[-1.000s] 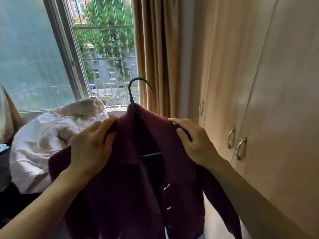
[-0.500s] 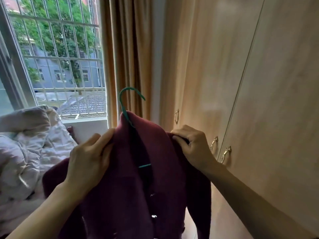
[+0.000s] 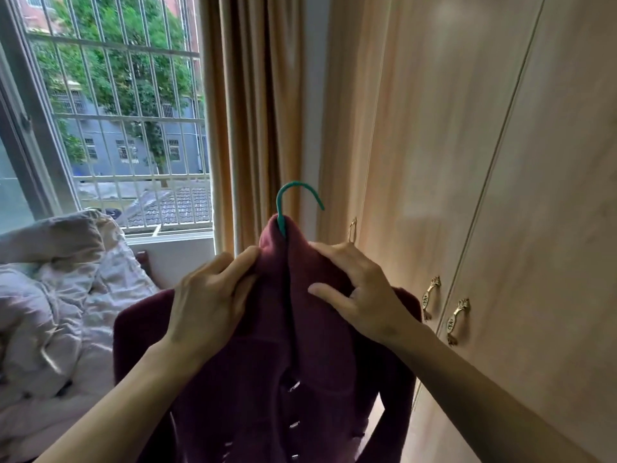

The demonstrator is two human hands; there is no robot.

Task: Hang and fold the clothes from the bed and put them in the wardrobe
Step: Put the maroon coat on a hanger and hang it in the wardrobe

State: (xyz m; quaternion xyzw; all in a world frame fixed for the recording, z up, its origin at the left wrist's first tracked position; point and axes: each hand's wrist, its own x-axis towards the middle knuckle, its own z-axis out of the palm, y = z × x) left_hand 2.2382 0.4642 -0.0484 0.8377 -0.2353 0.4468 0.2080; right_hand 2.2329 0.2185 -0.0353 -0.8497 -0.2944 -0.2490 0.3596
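A dark maroon buttoned cardigan (image 3: 267, 379) hangs in front of me on a green hanger (image 3: 293, 195), whose hook sticks up above the collar. My left hand (image 3: 210, 295) grips the left side of the collar. My right hand (image 3: 360, 292) holds the right side of the collar, fingers curled over the fabric. The two collar halves meet in the middle and hide the hanger's bar. The wardrobe (image 3: 484, 195) stands at the right with its doors shut.
Brass handles (image 3: 457, 315) sit on the wardrobe doors near my right wrist. A bed with a rumpled pale quilt (image 3: 50, 295) lies at the lower left. A barred window (image 3: 117, 111) and a tan curtain (image 3: 253, 111) are straight ahead.
My hands have drawn the two collar halves together over the hanger, hiding its bar. My view has turned right, away from the bed and toward the wardrobe.
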